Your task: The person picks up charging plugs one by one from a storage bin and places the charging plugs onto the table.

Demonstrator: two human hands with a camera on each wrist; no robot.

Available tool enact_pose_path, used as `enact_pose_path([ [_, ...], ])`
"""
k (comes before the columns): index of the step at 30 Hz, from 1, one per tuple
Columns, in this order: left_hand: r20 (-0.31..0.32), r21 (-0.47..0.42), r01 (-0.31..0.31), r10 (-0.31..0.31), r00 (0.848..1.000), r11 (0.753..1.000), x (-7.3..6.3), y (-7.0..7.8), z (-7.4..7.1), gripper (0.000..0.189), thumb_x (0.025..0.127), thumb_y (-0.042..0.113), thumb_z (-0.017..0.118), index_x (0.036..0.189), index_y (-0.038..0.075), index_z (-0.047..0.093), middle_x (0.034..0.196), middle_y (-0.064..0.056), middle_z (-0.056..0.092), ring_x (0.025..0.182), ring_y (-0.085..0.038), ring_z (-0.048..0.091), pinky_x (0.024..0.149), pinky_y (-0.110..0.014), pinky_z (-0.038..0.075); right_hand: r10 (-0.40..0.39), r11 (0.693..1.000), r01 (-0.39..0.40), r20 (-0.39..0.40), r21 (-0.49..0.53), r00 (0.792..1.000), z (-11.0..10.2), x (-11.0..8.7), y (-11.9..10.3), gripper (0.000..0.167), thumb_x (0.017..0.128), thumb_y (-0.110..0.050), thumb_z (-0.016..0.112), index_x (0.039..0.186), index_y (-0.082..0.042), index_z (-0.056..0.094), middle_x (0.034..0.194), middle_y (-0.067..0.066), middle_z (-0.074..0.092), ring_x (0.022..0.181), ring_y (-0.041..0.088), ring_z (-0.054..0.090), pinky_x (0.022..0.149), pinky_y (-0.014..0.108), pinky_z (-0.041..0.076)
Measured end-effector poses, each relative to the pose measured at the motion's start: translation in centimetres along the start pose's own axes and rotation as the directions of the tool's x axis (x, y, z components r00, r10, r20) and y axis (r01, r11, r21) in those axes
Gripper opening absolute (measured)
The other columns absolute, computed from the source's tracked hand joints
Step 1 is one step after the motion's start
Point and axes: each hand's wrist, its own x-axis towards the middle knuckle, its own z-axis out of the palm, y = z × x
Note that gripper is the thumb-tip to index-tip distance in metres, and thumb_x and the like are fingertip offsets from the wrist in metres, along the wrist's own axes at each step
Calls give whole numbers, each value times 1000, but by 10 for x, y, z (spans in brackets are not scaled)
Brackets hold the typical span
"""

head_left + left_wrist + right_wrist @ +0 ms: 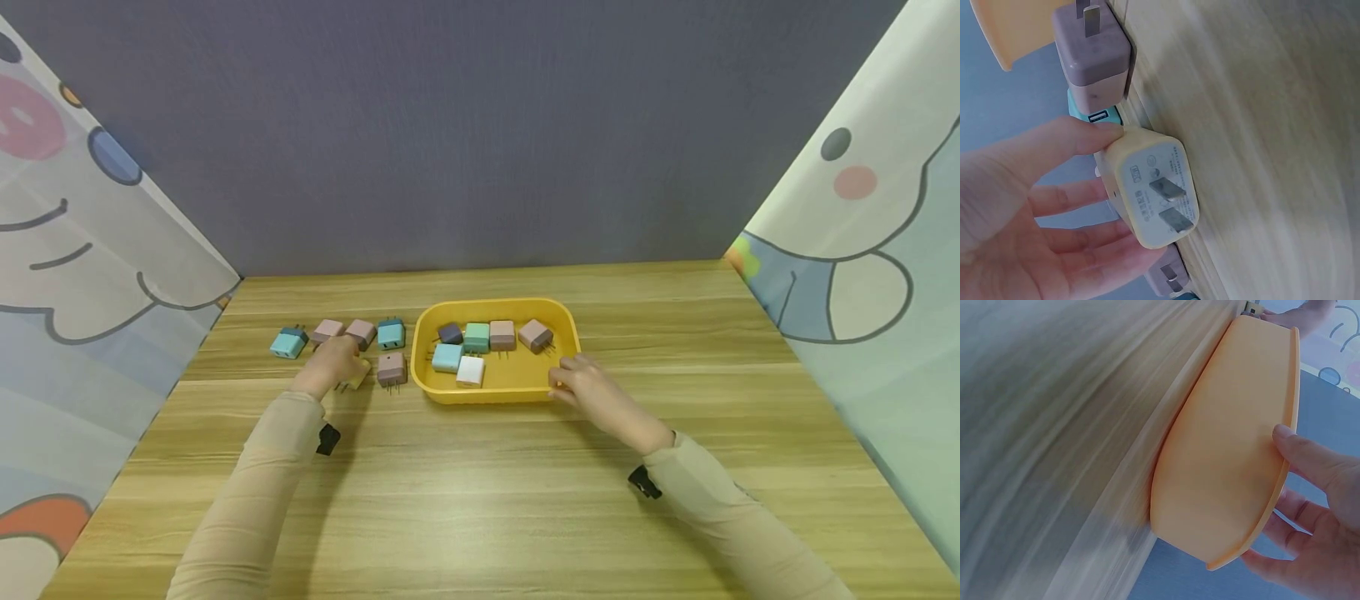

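Note:
In the head view my left hand [328, 367] is over the table left of the yellow tray, holding a pale yellow charger plug [359, 374]. The left wrist view shows the thumb and fingers around the sides of this yellow charger plug [1155, 187], its two metal prongs facing the camera. My right hand [600, 402] grips the near right part of the yellow tray [495, 397]; the right wrist view has the thumb on the tray's outer wall [1229, 437] and the fingers at the rim. Inside lie several charger plugs, including a white one [470, 372] and a green one [476, 337].
Around my left hand lie more charger plugs: a blue one [288, 342] at far left, pink ones [327, 331], a teal one [391, 333], and a mauve one [392, 369] close to the tray's left side. A dark grey partition [480, 167] stands behind the wooden table [480, 500].

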Motion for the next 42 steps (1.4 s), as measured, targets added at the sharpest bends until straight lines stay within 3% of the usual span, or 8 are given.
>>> enact_pose_path([
  [14,-1,-27,-12,12,1000,1000,-1,-2,0,37,81,7,52,50,13,32,46,5,23,42,-7,18,42,-21,21,1,1000,-1,3,-2,1000,-1,1,0,14,75,-12,69,73,-11,55,70,-3,47,69,16,43,64,31,38],
  [16,-1,-14,-13,13,1000,1000,-1,-2,0,30,81,9,53,54,8,42,49,0,33,44,-10,26,44,-23,27,-3,1000,3,-2,-2,1000,-1,1,0,14,75,-12,69,72,-11,55,70,-3,47,69,16,43,64,31,39],
  [20,3,18,-33,33,999,999,-1,-1,-1,26,84,14,54,91,-10,59,87,-25,59,73,-31,56,64,-38,47,-12,1000,12,-15,3,1000,-1,1,0,15,74,-11,70,72,-11,55,70,-3,47,69,16,44,64,31,39],
  [22,1,33,-42,42,999,999,-2,-1,-1,36,86,15,54,107,-13,55,110,-30,53,92,-39,54,76,-46,45,-16,1000,16,-19,4,1000,0,1,0,15,73,-11,70,71,-10,55,69,-3,47,69,16,44,64,31,39],
  [24,10,50,-40,39,999,998,-2,-1,-2,37,87,18,52,109,-13,54,113,-30,52,96,-40,53,79,-48,44,-18,1000,18,-20,3,1000,-1,1,0,15,73,-11,70,72,-11,56,69,-3,47,69,16,44,64,31,39],
  [31,4,83,-7,7,1000,997,-4,3,-8,37,89,26,49,111,-3,57,108,-22,57,80,-28,55,71,-48,44,-16,1000,16,-15,-1,1000,-1,0,0,15,73,-12,70,72,-11,55,69,-3,47,68,16,43,64,31,38],
  [37,2,86,-29,29,1000,996,-8,12,-16,27,89,28,51,88,1,59,70,-8,52,56,-15,40,52,-29,33,-10,1000,10,-5,2,1000,0,0,1,14,74,-12,69,72,-11,55,69,-3,46,68,15,43,63,31,38],
  [42,9,113,-50,50,999,992,-11,20,-21,32,89,28,52,103,1,58,94,-16,59,64,-18,51,58,-34,41,-8,1000,8,-7,4,1000,-1,0,0,14,74,-12,69,72,-11,55,69,-3,47,68,15,42,64,31,38],
])
